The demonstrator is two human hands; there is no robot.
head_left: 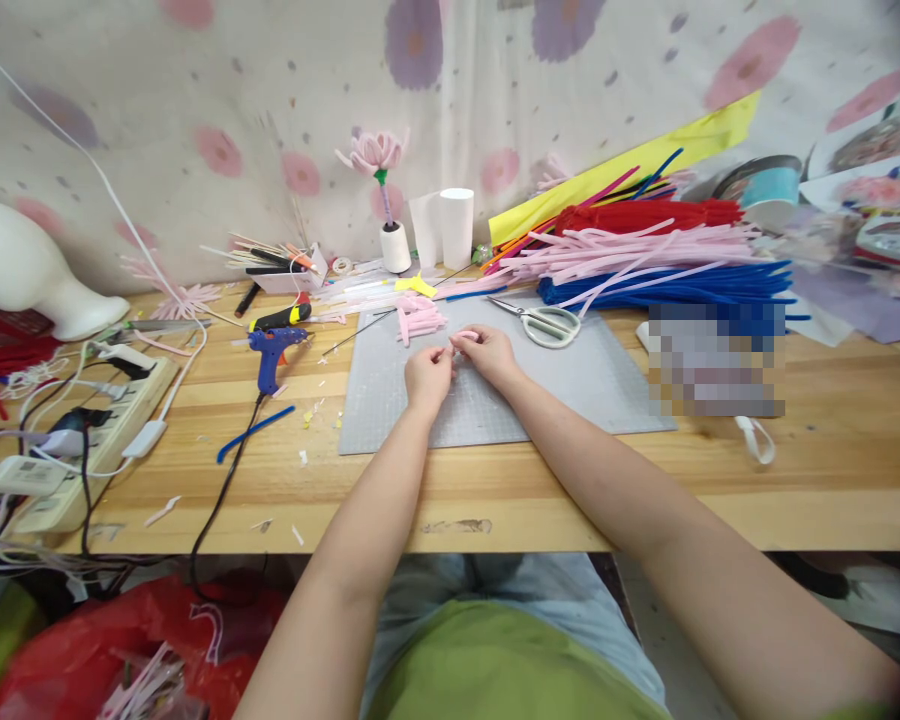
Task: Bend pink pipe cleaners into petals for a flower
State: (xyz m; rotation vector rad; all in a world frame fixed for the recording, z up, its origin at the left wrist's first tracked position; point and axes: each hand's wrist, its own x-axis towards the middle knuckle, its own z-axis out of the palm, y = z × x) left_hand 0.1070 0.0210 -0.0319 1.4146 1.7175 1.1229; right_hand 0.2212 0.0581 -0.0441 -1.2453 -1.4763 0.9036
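Both of my hands meet over the grey cutting mat (585,385). My left hand (427,377) and my right hand (489,355) pinch a short pink pipe cleaner piece (465,338) between their fingertips. Just beyond them a small pile of cut pink pipe cleaner pieces (418,320) lies on the mat's far left part. White-handled scissors (544,322) lie on the mat to the right of my right hand.
A blue glue gun (271,352) stands left of the mat, its black cord running off the table's front. A power strip (82,435) with plugs sits at the left. Pink, red and blue pipe cleaner bundles (645,262) lie at the back right. A pink pipe cleaner flower (377,155) stands at the back.
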